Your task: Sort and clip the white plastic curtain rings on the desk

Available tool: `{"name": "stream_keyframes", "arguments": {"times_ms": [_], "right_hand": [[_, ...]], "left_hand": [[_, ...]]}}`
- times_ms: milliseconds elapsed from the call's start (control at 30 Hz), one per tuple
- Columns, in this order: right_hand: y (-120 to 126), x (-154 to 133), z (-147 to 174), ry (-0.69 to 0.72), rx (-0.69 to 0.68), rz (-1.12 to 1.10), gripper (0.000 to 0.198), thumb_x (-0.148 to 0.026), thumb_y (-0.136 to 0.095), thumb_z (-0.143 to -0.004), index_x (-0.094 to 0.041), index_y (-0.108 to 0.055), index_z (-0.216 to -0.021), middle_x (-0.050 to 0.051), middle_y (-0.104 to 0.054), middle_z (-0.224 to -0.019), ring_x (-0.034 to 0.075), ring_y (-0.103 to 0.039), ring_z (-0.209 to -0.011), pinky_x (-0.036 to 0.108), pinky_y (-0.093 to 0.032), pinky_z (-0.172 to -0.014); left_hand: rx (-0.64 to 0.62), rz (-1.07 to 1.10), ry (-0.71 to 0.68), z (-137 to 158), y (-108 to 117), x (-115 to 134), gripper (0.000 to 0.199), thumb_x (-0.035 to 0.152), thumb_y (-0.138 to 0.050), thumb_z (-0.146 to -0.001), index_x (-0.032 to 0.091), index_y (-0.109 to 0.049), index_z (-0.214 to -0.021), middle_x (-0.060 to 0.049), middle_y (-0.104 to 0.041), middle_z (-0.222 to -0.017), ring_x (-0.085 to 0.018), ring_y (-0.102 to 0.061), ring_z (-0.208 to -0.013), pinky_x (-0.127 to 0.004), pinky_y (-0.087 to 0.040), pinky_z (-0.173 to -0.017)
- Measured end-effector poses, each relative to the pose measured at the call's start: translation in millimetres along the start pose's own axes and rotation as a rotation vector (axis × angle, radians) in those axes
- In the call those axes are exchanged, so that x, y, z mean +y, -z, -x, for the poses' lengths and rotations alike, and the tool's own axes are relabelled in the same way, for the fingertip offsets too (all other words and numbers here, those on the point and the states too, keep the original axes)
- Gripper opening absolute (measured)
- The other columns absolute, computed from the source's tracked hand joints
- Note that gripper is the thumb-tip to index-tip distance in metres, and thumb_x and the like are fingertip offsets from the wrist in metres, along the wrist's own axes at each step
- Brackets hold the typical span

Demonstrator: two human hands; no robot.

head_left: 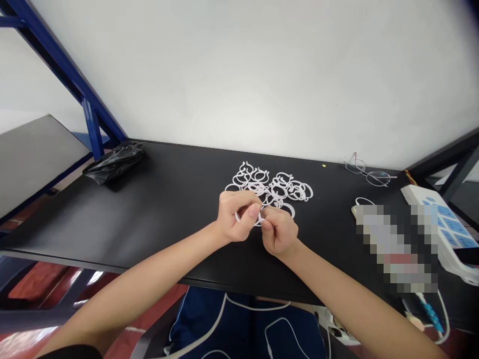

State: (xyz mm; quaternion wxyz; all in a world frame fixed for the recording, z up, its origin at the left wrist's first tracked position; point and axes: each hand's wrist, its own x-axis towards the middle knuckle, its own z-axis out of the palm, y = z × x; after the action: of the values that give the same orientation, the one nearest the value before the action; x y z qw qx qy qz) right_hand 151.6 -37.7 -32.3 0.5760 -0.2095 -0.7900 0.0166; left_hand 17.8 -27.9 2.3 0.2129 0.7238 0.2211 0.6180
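Observation:
My left hand (pixel 238 217) and my right hand (pixel 280 231) meet over the near side of a loose pile of white plastic rings (pixel 279 191). Between them they pinch one white plastic ring (pixel 237 216), with thumb and bent forefinger closed on it on each side. My fingers cover much of this ring, so I cannot tell whether its ends are joined. Several rings in the pile overlap, and some show a gap with small hooked ends. The pile lies on the black table (pixel 172 194), just beyond my hands.
A crumpled black plastic bag (pixel 114 162) lies at the table's far left. On the right are eyeglasses (pixel 364 169), a blurred-out device (pixel 394 249) with a cable, and a white power strip (pixel 443 224). A pale wall (pixel 239 75) rises behind the table. A white cable crosses my lap.

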Motion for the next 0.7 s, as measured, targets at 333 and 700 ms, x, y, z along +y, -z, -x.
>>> {"name": "stream_keyframes", "arguments": {"times_ms": [333,700], "right_hand": [[0,-1,2,-0.012,-0.01,0.002,0.015,-0.02,-0.043,-0.095,-0.025,-0.044,-0.081,-0.003,-0.048,-0.056,0.014,-0.039,-0.045,0.027,-0.034,-0.046],[6,6,-5,-0.102,0.044,0.197,0.026,-0.019,-0.044,-0.094,-0.023,-0.044,-0.068,-0.003,-0.042,-0.052,0.012,-0.038,-0.045,0.027,-0.032,-0.048]], "left_hand": [[-0.008,0.008,-0.008,0,0,-1,0.049,0.043,-0.035,-0.096,0.016,-0.051,-0.058,0.001,-0.046,-0.047,-0.008,-0.037,-0.041,-0.023,-0.03,-0.043],[0.031,-0.354,-0.208,-13,24,-27,0.05,0.059,-0.041,-0.09,0.017,-0.059,-0.069,0.004,-0.041,-0.046,-0.01,-0.04,-0.044,-0.025,-0.035,-0.05]]}}
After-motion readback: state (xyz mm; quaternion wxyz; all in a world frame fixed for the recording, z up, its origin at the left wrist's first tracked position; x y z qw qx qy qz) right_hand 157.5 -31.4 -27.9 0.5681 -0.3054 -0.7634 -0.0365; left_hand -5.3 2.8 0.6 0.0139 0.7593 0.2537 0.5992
